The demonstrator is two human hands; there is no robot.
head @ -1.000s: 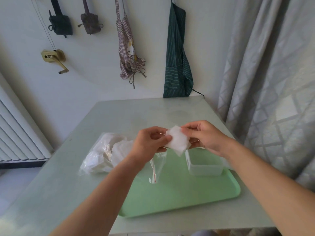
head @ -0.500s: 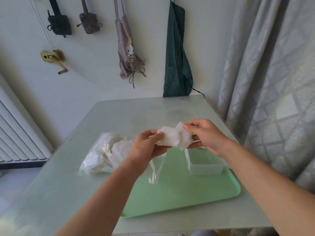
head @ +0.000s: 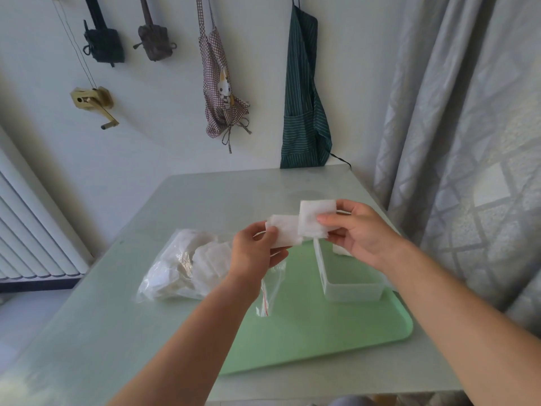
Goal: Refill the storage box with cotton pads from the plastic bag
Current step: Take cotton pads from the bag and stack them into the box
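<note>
My left hand (head: 254,250) pinches one white square cotton pad (head: 283,233) above the table. Beside it, my right hand (head: 358,232) pinches a second cotton pad (head: 314,219), a little higher and overlapping the first one's right edge. Under my right hand stands the translucent storage box (head: 349,288), open-topped, on the green tray (head: 322,332). The clear plastic bag (head: 190,263), full of white pads, lies on the table to the left, its open mouth with a red strip reaching onto the tray below my left wrist.
The pale grey table (head: 205,200) ends at a wall behind. A curtain (head: 468,142) hangs close on the right, a radiator (head: 35,230) stands at the left. Aprons and small bags hang on the wall. Something white (head: 341,249) sits behind the box.
Both hands held a single clump of pads together a second ago. They have since pulled apart, each now holding its own pad, and the right hand has risen slightly.
</note>
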